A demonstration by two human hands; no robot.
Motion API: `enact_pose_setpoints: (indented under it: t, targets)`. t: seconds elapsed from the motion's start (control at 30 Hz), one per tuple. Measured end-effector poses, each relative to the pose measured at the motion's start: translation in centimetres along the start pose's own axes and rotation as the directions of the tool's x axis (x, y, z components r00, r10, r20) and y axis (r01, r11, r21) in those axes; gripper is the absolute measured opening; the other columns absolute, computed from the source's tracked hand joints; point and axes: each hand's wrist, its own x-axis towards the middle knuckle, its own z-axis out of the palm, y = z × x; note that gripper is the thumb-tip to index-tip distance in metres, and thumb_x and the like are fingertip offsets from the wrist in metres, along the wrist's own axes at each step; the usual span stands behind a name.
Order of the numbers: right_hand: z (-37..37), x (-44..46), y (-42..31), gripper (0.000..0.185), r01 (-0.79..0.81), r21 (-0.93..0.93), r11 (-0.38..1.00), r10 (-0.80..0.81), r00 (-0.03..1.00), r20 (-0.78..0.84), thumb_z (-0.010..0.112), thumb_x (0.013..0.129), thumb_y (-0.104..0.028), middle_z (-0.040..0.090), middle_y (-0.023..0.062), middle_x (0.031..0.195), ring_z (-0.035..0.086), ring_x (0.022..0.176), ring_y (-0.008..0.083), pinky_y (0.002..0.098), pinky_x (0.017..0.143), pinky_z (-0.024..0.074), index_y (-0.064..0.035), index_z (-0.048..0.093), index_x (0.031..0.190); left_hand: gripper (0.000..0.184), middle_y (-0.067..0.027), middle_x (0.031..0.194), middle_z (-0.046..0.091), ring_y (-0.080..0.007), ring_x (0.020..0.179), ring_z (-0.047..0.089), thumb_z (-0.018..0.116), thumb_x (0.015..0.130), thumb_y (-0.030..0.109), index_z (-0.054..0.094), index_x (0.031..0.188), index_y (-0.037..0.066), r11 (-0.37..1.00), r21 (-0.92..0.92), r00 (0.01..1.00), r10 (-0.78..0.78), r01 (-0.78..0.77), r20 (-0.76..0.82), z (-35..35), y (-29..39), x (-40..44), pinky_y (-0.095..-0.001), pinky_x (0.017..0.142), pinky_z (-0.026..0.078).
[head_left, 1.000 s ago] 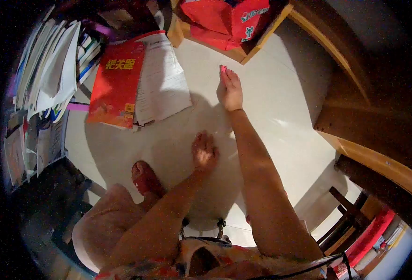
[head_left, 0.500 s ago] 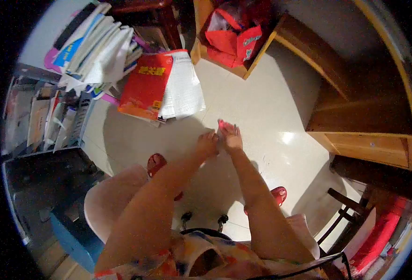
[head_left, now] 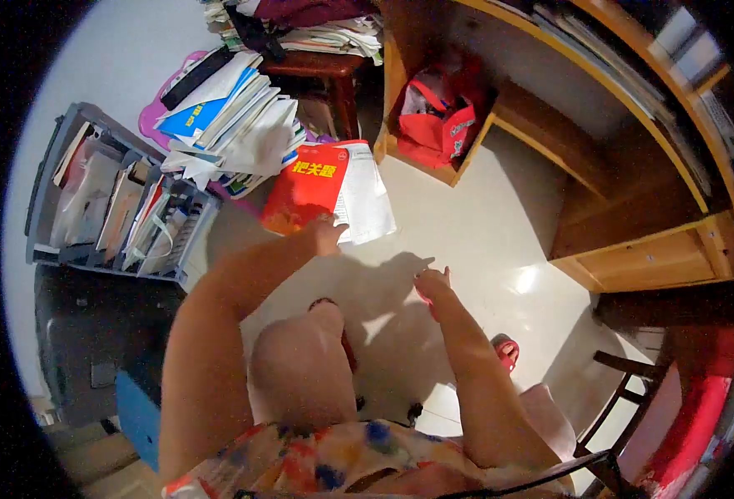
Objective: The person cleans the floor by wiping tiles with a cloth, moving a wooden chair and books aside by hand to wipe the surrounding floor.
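Note:
My left hand [head_left: 327, 237] reaches to the lower edge of a red book [head_left: 304, 187] with yellow print on its cover. Its thumb stands apart from the fingers, and I cannot tell whether it touches the book. White printed sheets [head_left: 367, 195] lie beside and partly under the book on the floor. Over the bare floor to the right, my right hand [head_left: 433, 283] is partly curled. A small pinkish-red thing [head_left: 427, 306] shows under its palm, too hidden to name.
A tall pile of books and papers [head_left: 225, 125] leans behind the red book. At left stands a grey file rack [head_left: 42, 191] of folders above a dark case [head_left: 92, 333]. A red bag [head_left: 433, 125] sits in the wooden shelf unit [head_left: 583, 137]. A dark stool [head_left: 633, 366] is at right.
My hands were together over the floor and are now apart. The left has moved to the red book; the right has come nearer to me. My view has shifted, and my left knee shows more.

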Motion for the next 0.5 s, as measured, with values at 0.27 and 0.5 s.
enact_pose_setpoints:
  t: [0.27,0.5]
  targets:
    - [-1.3,12.0,0.5,0.042,0.246,0.583,0.775,0.027,0.907,-0.419,0.059,0.088,-0.031,0.065,0.0188,0.108,0.062,0.103,0.0333,0.0412,0.090,0.0501,-0.0051,0.057,0.122,0.089,-0.0178,0.159,0.005,-0.0493,0.143,0.007,0.068,0.081,0.024,0.017,0.153,0.021,0.925,-0.216,0.875,-0.370,0.314,-0.311,5.2,-3.6,6.4,-0.0622,0.110,0.026]
    - [-2.7,21.0,-1.3,0.052,0.172,0.723,0.669,0.142,0.925,-0.352,0.065,0.089,-0.033,0.066,0.0151,0.108,0.063,0.102,0.0297,0.0361,0.094,0.0473,-0.0024,0.051,0.129,0.091,-0.0193,0.159,0.004,-0.0514,0.140,0.019,0.067,0.079,0.023,0.015,0.153,0.024,0.858,-0.322,0.862,-0.472,0.401,-0.185,3.9,-3.6,6.4,-0.0633,0.106,0.032]
